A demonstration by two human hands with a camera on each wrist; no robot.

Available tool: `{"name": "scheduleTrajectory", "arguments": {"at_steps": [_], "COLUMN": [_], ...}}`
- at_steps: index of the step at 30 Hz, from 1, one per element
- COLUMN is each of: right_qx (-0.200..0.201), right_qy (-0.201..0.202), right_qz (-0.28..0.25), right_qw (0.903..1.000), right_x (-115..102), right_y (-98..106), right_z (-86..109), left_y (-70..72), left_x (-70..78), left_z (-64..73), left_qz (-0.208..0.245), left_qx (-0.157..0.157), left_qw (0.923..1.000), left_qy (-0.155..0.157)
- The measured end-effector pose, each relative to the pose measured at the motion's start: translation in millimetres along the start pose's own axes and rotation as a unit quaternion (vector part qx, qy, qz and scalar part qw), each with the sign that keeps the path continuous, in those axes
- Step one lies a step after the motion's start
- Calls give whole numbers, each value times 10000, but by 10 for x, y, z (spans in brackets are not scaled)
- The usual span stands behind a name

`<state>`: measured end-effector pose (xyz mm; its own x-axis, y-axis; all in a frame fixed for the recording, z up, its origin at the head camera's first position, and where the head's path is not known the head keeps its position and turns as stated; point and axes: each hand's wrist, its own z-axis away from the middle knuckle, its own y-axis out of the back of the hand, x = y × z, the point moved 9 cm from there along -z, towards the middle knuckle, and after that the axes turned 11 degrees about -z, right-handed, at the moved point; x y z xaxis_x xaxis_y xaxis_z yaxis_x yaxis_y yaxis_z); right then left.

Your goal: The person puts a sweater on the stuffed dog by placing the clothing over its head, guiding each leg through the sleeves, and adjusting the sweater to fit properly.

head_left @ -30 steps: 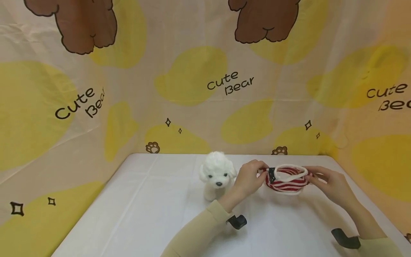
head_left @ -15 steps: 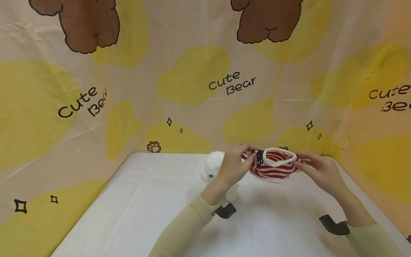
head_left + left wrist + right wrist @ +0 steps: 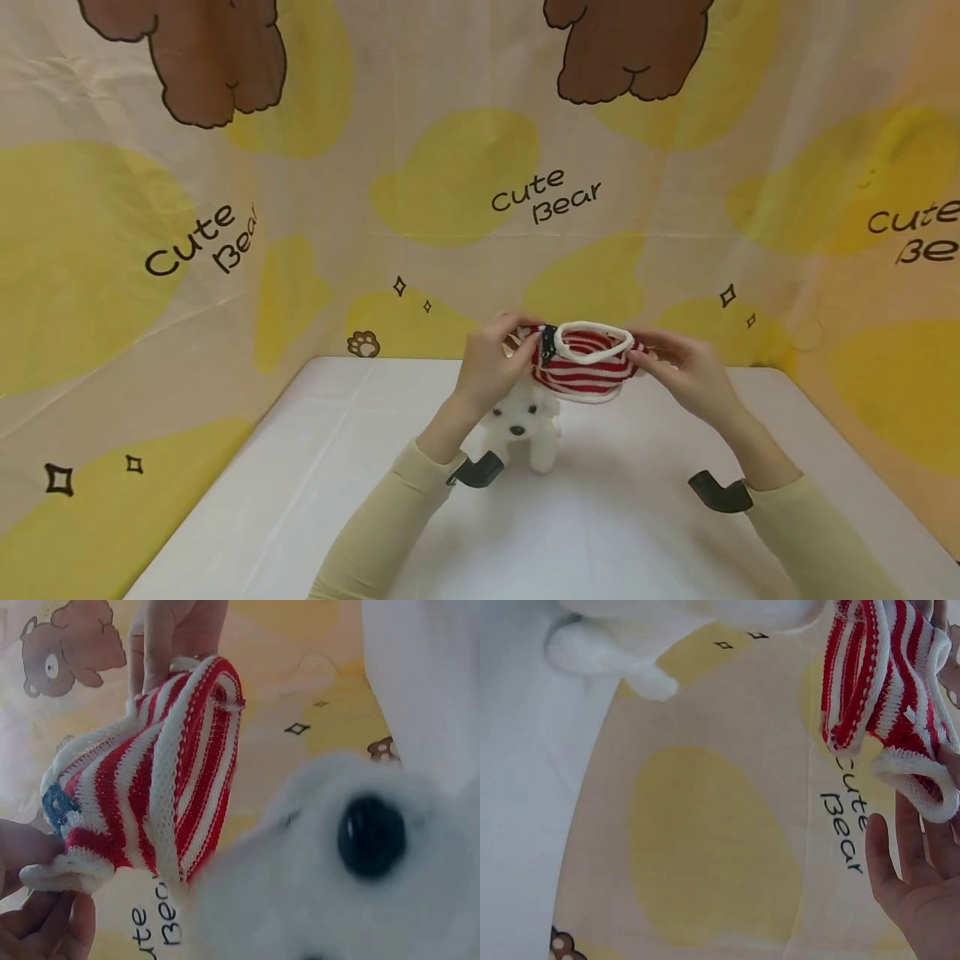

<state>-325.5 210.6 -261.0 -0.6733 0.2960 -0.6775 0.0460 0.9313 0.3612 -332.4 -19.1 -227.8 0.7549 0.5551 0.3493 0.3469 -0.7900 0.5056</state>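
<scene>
Though outside right-wrist view, navy patch (image 3: 58,806).

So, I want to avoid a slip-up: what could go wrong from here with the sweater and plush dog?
The red-and-white striped knit sweater might slip, since the left hand and right hand hold it only at its sides. If lowered, it could bump and tip the white plush dog, which neither hand holds.

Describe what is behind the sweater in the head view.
The dog shows its eyes and nose below the sweater; table and backdrop show around it. The top of the dog's head cannot be seen: the sweater and left hand cover it.
</scene>
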Motion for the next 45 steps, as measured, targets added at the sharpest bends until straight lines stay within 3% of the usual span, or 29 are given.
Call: {"name": "scheduleTrajectory", "arguments": {"at_steps": [12, 19, 32, 45], "right_qx": [-175, -313, -733, -1254], "right_qy": [166, 81, 200, -155], "right_qz": [-225, -66, 256, 286], "right_qw": [9995, 9995, 9968, 9916], "right_x": [-60, -1, 70, 214], "right_y": [-419, -679, -944, -1084], "right_z": [-318, -405, -352, -231], "left_y": [343, 472, 383, 283], "left_x": [-350, -546, -781, -963], "left_z": [61, 190, 457, 678], "left_qz": [-164, -270, -416, -617], "left_qx": [320, 371, 169, 86], "left_qw": [9988, 9971, 9948, 9922], "left_qy": [320, 607, 912, 1078]}}
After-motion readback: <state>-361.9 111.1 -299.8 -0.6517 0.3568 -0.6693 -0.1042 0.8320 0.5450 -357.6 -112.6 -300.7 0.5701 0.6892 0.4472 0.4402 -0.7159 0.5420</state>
